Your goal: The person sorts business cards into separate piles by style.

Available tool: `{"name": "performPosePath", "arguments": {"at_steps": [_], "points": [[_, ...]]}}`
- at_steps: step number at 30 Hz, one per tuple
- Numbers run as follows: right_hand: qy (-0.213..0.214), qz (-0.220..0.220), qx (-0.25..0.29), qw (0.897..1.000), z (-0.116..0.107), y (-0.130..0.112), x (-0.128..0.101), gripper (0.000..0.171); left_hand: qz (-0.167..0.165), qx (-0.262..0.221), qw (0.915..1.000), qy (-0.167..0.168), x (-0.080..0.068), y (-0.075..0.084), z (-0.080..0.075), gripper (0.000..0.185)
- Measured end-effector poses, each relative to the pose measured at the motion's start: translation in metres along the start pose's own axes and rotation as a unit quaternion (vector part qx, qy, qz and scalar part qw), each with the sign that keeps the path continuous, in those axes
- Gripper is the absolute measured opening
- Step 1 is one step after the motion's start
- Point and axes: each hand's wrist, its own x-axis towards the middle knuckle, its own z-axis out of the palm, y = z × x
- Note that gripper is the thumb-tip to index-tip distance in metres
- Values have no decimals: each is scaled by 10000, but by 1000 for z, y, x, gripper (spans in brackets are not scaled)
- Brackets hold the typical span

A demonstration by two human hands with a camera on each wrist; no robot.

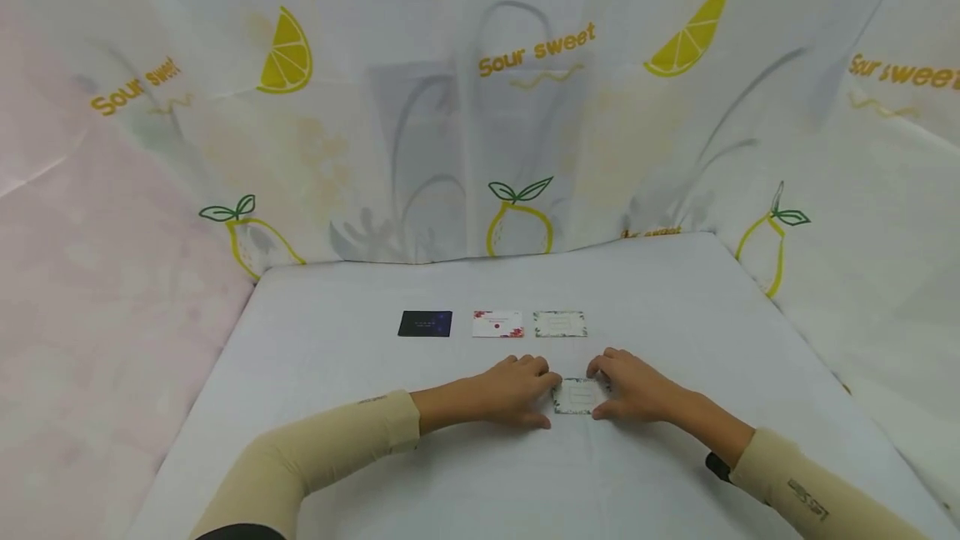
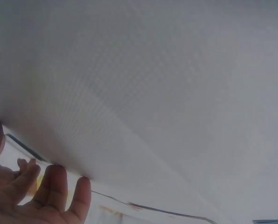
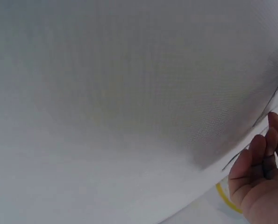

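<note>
In the head view, a white card with a dark leafy border point(image 1: 579, 397) lies on the table between my hands. At its right end my right hand point(image 1: 637, 388) grips it, with the thumb at the near edge and a finger at the far edge. My left hand point(image 1: 513, 390) reaches to its left side; the index fingertip is at the far corner, while the thumb rests on the table just off the card. Both wrist views look mostly along the white cloth. Fingers point(image 2: 57, 186) show in the left wrist view, curled fingers point(image 3: 258, 154) in the right.
Farther back lie a dark blue card point(image 1: 424, 324), a white card with red flowers point(image 1: 497, 324) and a white card with green leaves point(image 1: 560, 324), in a row. A lemon-print curtain point(image 1: 420, 148) rises behind the white table point(image 1: 337, 307).
</note>
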Motion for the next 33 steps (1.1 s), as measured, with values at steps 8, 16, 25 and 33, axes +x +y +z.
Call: {"name": "performPosePath", "arguments": {"at_steps": [8, 16, 25, 33], "points": [[-260, 265, 714, 9968, -5, -1, 4, 51, -104, -234, 9997, 62, 4, 5, -2, 67], [-121, -14, 1718, 9851, -5, -3, 7, 23, -292, -341, 9979, 456, 1, 5, -8, 66], [171, 115, 2747, 9613, -8, -6, 13, 22, -528, -51, 9954, 801, 4, -4, -8, 54], [906, -158, 601, 9939, -4, -20, 19, 63, -756, -574, 9935, 629, 8, -28, -13, 55]]}}
